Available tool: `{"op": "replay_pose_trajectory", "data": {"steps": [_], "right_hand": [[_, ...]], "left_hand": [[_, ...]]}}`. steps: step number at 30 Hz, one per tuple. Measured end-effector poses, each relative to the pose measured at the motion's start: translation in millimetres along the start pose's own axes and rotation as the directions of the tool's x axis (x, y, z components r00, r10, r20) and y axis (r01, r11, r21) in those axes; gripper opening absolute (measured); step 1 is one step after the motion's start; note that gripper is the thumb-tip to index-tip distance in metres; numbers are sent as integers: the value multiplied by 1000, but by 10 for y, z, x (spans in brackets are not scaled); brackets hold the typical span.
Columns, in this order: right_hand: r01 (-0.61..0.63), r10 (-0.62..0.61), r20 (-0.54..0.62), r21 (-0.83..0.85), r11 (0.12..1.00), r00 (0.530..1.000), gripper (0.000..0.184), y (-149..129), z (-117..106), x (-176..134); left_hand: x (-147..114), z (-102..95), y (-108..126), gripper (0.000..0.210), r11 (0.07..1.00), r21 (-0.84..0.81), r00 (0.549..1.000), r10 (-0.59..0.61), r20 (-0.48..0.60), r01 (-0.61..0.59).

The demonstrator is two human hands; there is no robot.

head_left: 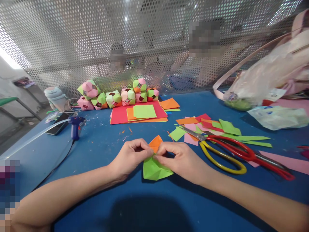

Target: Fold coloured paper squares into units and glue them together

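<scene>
Between my hands is a piece of folded paper (157, 170), bright green on the near side with an orange part sticking up at the far side. My left hand (132, 158) pinches its left edge between thumb and fingers. From the other side, my right hand (181, 158) is closed on the paper with thumb and index finger, close to the left fingertips. Part of the fold is hidden under the fingers. Beyond the hands lies a stack of coloured paper sheets (118, 115), red and orange with smaller green squares on top.
Folded paper balls (127, 96) line the back by a perforated metal screen (96, 48). Scissors (222, 158) and paper scraps (193, 124) lie right. A blue glue gun (75, 126), its cord, a phone (58, 124) and a cup (56, 97) stand left. Plastic bags (277, 117) lie far right.
</scene>
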State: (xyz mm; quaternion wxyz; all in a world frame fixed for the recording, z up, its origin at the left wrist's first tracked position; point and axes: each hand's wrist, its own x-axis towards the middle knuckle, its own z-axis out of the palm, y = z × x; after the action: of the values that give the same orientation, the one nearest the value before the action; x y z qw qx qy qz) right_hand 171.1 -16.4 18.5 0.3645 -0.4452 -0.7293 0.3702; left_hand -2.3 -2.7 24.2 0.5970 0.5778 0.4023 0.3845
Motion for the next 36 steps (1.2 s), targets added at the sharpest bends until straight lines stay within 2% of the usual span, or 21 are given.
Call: {"op": "replay_pose_trajectory", "data": {"steps": [3,6,11,14,16,18,22,24,27,31,34,36], "right_hand": [[5,-5,-48,-7,1000,999,19,9,0,6],[-34,34,-76,4,999,997,20,33,-3,24],[20,-22,-96,-19,1000,995,18,48,-29,33],[96,-105,-151,-67,993,983,18,74,-120,69],[125,-164,-258,-161,979,952,20,136,-194,124],[120,-198,-300,-259,958,933,20,232,-240,190],[-47,-39,-212,-384,922,976,25,424,-200,273],[-100,30,-175,-410,907,984,22,477,-154,281],[-114,53,-168,-377,919,984,20,495,-141,287],[-103,38,-209,-314,944,977,23,462,-231,315],[-80,37,-259,-159,984,965,23,426,-272,325],[-69,62,-276,-16,997,959,22,390,-257,313]], "left_hand": [[4,11,3,13,999,-46,1000,-23,1,23],[7,11,5,20,992,-97,997,-73,31,76],[5,22,-30,14,993,17,993,-116,36,116],[62,-11,-65,11,995,42,994,-89,-59,91],[138,-74,-94,10,998,41,989,-38,-145,45],[228,-161,-130,12,999,36,971,13,-238,-5],[376,-314,-203,12,996,41,935,89,-344,-80],[408,-343,-228,11,996,13,934,86,-346,-87],[408,-332,-237,13,995,-72,953,46,-299,-70],[376,-286,-205,17,978,-209,973,-21,-231,-28],[355,-254,-177,19,959,-282,979,-55,-199,-3],[343,-231,-172,22,966,-260,981,-40,-191,-11]]}}
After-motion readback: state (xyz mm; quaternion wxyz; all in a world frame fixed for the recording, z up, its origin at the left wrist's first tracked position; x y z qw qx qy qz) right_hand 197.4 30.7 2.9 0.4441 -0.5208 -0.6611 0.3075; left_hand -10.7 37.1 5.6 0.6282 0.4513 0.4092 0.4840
